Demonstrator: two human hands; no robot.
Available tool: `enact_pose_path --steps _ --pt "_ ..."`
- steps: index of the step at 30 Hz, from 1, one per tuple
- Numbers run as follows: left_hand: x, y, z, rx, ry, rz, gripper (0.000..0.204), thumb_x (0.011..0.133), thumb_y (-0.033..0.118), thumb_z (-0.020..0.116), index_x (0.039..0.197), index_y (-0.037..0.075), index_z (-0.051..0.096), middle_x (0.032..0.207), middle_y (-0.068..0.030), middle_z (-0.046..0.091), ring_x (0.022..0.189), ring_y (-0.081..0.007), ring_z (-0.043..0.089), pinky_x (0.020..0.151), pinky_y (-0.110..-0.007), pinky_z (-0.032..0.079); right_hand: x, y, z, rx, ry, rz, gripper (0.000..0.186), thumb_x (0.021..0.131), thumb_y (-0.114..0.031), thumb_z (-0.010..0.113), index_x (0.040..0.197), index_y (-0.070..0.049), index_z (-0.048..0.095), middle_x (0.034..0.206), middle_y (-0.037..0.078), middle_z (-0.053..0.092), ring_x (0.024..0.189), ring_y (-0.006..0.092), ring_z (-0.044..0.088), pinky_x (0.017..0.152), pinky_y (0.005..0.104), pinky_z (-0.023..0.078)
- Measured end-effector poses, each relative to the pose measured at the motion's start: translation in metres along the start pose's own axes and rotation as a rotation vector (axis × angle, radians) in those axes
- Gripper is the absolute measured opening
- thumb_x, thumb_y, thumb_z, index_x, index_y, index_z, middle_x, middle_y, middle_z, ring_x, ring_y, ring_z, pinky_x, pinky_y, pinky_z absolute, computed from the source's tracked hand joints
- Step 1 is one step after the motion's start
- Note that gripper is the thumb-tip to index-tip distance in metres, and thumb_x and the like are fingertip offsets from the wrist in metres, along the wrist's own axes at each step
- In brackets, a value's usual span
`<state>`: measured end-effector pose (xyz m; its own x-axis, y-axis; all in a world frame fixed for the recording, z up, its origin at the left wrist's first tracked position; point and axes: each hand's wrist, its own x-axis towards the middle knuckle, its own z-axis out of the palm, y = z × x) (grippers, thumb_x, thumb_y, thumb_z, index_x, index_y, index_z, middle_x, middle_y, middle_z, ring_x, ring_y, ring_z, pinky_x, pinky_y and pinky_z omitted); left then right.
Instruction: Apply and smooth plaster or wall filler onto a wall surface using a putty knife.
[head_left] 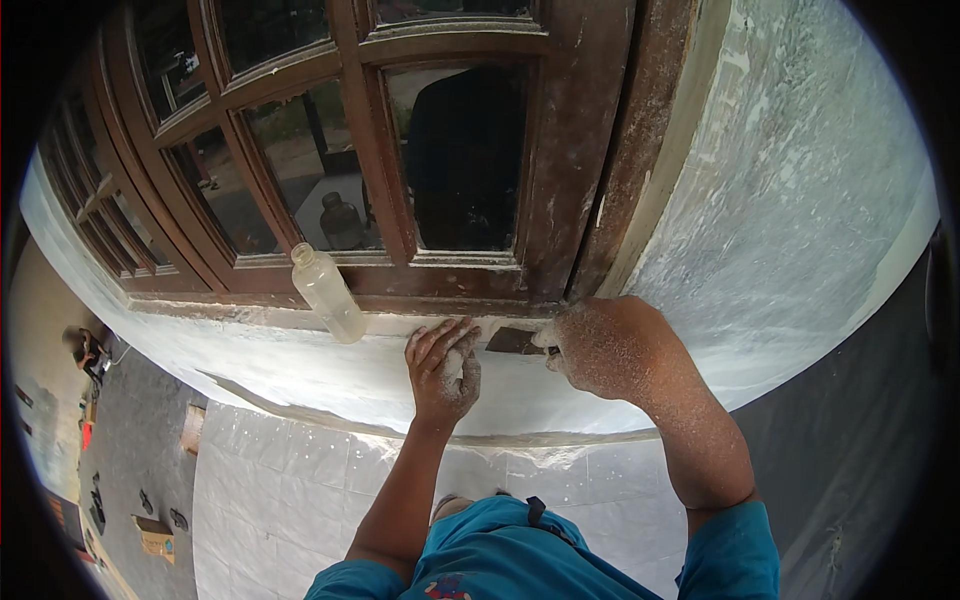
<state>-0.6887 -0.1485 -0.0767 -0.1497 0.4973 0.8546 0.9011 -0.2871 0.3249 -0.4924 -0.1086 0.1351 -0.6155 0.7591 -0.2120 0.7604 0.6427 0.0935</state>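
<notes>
Dusted with white, my right hand (607,347) is closed around the handle of a putty knife, mostly hidden by the fingers. The knife's dark flat blade (512,341) points left, against the white ledge (390,362) beneath the window frame. Beside the blade's tip, my left hand (443,370) rests at the ledge with its fingers bent around a white lump (461,364) that looks like putty. A clear plastic bottle (328,292), uncapped and looking mostly empty, stands on the ledge left of my left hand.
A brown wooden window (570,150) with glass panes rises above the ledge. To the right is a patchy whitewashed wall (780,220). Grey sheeting (290,480) with white specks covers the floor. At far left are a cardboard box (155,537), footwear (179,519) and a person (88,350).
</notes>
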Motion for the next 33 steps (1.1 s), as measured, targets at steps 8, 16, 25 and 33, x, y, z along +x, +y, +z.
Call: enact_pose_path --steps 8,16,25,33 --pt "0.003 -0.001 -0.008 -0.009 -0.067 0.028 0.035 0.078 0.003 0.067 0.111 0.011 0.074 0.129 -0.0008 0.067 0.123 -0.0209 0.059 0.109 -0.045 0.038 0.006 0.0 0.008 0.065 -0.011 0.027 0.028 0.087 -0.027 0.072 0.112 -0.014 0.076 0.094 0.014 0.075 0.085 0.0301 0.073 0.077 0.0426 0.059" --pt "0.009 -0.01 -0.026 -0.076 -0.184 0.07 0.037 0.079 0.003 0.067 0.116 0.008 0.072 0.133 -0.0042 0.065 0.125 -0.0227 0.058 0.109 -0.044 0.039 -0.008 -0.014 -0.006 0.124 -0.061 0.16 0.035 0.085 -0.032 0.074 0.107 -0.004 0.074 0.09 0.018 0.074 0.084 0.0313 0.073 0.077 0.0424 0.058" --pt "0.013 -0.011 -0.035 -0.08 -0.242 0.134 0.04 0.081 0.005 0.067 0.121 0.006 0.07 0.136 -0.0065 0.063 0.127 -0.0232 0.057 0.11 -0.043 0.038 -0.016 -0.022 0.037 0.251 0.039 0.29 0.037 0.088 -0.038 0.073 0.111 -0.009 0.074 0.095 0.015 0.075 0.086 0.0311 0.073 0.078 0.0397 0.058" --pt "0.011 -0.016 -0.025 -0.066 -0.262 0.18 0.041 0.082 0.014 0.072 0.123 0.009 0.069 0.137 -0.0038 0.063 0.127 -0.0208 0.056 0.108 -0.042 0.036 0.005 -0.072 0.195 1.052 0.745 0.343 0.032 0.095 -0.024 0.069 0.12 -0.005 0.063 0.102 0.018 0.072 0.09 0.0312 0.072 0.078 0.0387 0.057"
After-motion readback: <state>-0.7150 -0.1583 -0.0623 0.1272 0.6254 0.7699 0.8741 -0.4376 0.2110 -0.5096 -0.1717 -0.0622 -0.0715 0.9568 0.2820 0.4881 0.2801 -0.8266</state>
